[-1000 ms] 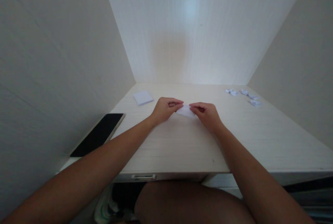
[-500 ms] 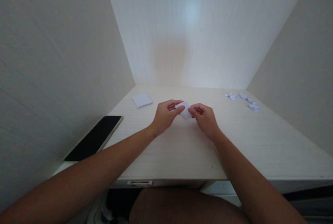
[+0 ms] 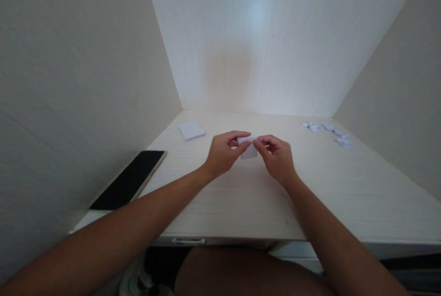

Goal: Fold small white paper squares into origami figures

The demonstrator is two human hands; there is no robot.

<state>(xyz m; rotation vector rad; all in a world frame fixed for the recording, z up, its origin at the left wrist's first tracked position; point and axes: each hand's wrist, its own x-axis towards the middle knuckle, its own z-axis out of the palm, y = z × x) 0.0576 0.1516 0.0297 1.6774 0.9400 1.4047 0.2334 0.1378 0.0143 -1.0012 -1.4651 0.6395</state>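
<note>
A small piece of white paper (image 3: 249, 151) is held up between my two hands, above the middle of the desk. My left hand (image 3: 223, 150) pinches its left side, thumb in front and fingers behind. On the other side, my right hand (image 3: 277, 156) grips the upper right corner between thumb and fingertips. The paper's lower part hangs down squarely below the thumbs; its top edge lies partly behind the fingers. Whether it has more than one layer I cannot tell.
A stack of square white paper (image 3: 192, 131) lies at the back left of the pale desk (image 3: 237, 209). Several small folded white paper pieces (image 3: 329, 127) sit at the back right. A flat black panel with a light edge (image 3: 129, 180) rests by the left wall. Walls enclose three sides.
The paper has turned from a diamond-like tilt to hanging with its lower edge nearly level. Both hands keep hold of it. The whole view has shifted slightly.
</note>
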